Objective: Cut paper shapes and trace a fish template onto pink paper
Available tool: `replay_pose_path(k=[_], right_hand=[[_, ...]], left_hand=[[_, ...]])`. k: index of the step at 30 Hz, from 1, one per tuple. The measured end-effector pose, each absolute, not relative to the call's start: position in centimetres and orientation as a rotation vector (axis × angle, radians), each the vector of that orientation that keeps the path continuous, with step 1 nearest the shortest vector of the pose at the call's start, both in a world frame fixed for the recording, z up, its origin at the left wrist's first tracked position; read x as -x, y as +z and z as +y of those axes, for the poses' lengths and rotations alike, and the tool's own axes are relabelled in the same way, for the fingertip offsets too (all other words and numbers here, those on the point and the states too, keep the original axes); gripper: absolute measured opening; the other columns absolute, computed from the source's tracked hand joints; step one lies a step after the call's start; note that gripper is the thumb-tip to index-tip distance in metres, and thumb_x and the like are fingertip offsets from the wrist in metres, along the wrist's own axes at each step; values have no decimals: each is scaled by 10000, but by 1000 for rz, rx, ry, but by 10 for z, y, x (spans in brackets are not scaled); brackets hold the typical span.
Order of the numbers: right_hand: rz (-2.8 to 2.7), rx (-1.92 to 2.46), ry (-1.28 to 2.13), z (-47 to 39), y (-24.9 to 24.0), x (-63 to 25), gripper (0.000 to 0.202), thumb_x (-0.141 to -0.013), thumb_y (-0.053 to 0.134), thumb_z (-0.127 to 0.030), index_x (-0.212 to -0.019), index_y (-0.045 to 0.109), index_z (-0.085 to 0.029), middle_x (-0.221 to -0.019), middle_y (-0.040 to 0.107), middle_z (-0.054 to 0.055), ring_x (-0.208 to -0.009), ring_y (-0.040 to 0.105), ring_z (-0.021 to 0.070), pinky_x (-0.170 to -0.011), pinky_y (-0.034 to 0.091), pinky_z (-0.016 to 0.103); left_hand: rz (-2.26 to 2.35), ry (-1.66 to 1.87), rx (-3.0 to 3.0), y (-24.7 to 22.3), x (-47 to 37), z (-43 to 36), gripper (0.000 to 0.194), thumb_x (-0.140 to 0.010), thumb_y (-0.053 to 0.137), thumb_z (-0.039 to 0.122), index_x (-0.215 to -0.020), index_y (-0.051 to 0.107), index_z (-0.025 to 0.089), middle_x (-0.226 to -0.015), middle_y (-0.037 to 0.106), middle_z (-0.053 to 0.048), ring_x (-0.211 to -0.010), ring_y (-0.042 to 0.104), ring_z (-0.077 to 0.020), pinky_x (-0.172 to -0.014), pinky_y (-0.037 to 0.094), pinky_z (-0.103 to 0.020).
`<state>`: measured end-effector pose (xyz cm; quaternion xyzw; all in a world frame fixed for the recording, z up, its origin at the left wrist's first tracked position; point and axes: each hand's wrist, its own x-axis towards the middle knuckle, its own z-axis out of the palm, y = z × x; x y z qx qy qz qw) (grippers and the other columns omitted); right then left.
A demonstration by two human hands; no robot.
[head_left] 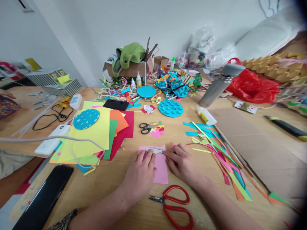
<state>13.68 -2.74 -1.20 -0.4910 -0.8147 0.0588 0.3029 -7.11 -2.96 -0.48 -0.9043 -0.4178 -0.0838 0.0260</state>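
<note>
A small grey-and-white fish cutout (157,150) lies on a sheet of pink paper (161,174) in front of me. My left hand (141,171) rests open over the paper's left side, its fingertips touching the fish. My right hand (179,159) is at the paper's right edge, index finger stretched to the fish's tail and the other fingers loosely curled. A bit of pink shows behind those curled fingers; whether they touch it I cannot tell. Red-handled scissors (165,202) lie open just below the paper, between my forearms.
Coloured paper sheets (105,134) are stacked at left, near a black phone (44,198) and a cable. Black scissors (146,128) lie beyond my hands. Paper strips (223,156), a glue bottle (206,115), a steel flask (217,84) and cardboard (259,137) occupy the right. Another person's arm (16,179) reaches in at left.
</note>
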Motion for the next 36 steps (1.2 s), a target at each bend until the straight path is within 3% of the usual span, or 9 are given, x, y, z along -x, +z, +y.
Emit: replay_pose_path(k=[8,36], right_hand=[[-2157,1306,148,-27,-14,-137,265,-881,509,-123,-1035,720,-171,-784,533,90,-770,461,238,-670,444,393],[-2171,1301,170,-29,-8,-135,270,-901,503,-113,-1070,713,-137,-800,526,93,-780,456,229,-683,447,378]], left_hand=[[-1325,-226,2818,-3,70,-30,475,-928,451,312,-1351,502,104,-1379,538,-132,-1214,483,-314,-994,414,-456],[-1316,-185,2797,-3,70,-31,443,-941,451,327,-1322,535,116,-1377,541,-121,-1218,479,-294,-1005,418,-439]])
